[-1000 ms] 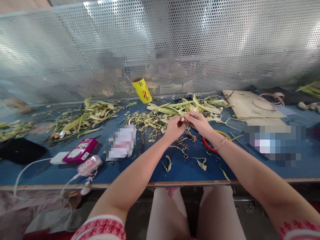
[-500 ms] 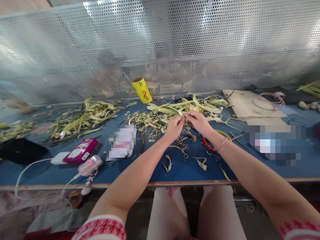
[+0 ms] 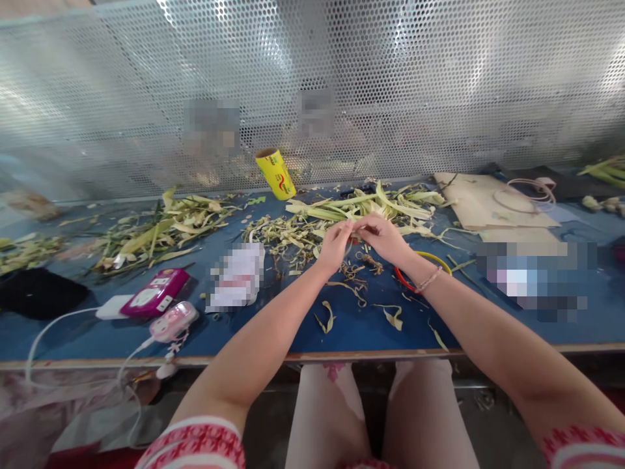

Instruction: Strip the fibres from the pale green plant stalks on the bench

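My left hand (image 3: 336, 246) and my right hand (image 3: 381, 238) meet fingertip to fingertip over the middle of the blue table. Both are closed in a pinch. What lies between the fingers is small and mostly hidden. Just behind them is a heap of long pale green leaf strips (image 3: 342, 210). Small cut plant bits (image 3: 288, 238) lie to the left of my left hand. Below the hands rest thin brown curled scraps (image 3: 368, 262). A red and yellow ring (image 3: 404, 280) sits partly under my right wrist.
A yellow cardboard tube (image 3: 276, 174) stands tilted near the perforated metal screen (image 3: 390, 85). Another leaf heap (image 3: 166, 231) lies left. Nearer are a magenta device (image 3: 157, 293), a pink case with a cable (image 3: 174, 320) and a blurred white packet (image 3: 237, 279). Brown cardboard (image 3: 476, 202) lies right.
My hands have shifted slightly left and stay pinched together. The pale strip that showed at the fingertips is now mostly out of sight. The view has moved a little.
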Available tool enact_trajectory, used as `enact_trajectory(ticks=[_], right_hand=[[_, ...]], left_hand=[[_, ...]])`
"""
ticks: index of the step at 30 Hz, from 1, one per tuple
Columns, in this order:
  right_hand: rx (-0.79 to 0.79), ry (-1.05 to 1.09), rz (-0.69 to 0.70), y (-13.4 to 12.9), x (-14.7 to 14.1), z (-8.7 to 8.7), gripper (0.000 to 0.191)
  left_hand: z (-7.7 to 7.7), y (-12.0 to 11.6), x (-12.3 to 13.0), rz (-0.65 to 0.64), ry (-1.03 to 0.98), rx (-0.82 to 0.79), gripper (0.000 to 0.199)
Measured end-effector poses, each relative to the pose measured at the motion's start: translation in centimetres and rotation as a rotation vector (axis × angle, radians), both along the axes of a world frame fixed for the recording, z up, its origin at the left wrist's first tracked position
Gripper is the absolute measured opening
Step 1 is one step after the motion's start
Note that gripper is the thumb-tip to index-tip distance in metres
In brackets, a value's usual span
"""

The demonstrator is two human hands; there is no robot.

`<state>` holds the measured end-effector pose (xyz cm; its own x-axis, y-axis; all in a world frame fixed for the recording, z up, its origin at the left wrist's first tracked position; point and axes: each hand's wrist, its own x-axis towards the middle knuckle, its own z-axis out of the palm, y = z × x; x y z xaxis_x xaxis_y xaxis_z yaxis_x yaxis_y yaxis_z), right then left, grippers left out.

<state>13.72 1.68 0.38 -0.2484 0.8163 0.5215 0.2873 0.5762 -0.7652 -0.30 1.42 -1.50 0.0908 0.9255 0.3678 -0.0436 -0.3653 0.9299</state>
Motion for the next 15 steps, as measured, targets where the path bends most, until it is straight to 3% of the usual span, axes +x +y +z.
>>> enact_trajectory(ticks=[6, 15], right_hand=[[-0.054, 0.024, 0.017, 0.0, -0.2, -0.2, 0.015], [0.258, -0.242, -0.128, -0.9, 0.2, 0.1, 0.018]], left_hand=[[0.9, -0.7, -0.2, 0.171, 0.336, 0.098, 0.037], [1.1, -0.8, -0.2, 0.197, 0.451, 0.207, 0.033]])
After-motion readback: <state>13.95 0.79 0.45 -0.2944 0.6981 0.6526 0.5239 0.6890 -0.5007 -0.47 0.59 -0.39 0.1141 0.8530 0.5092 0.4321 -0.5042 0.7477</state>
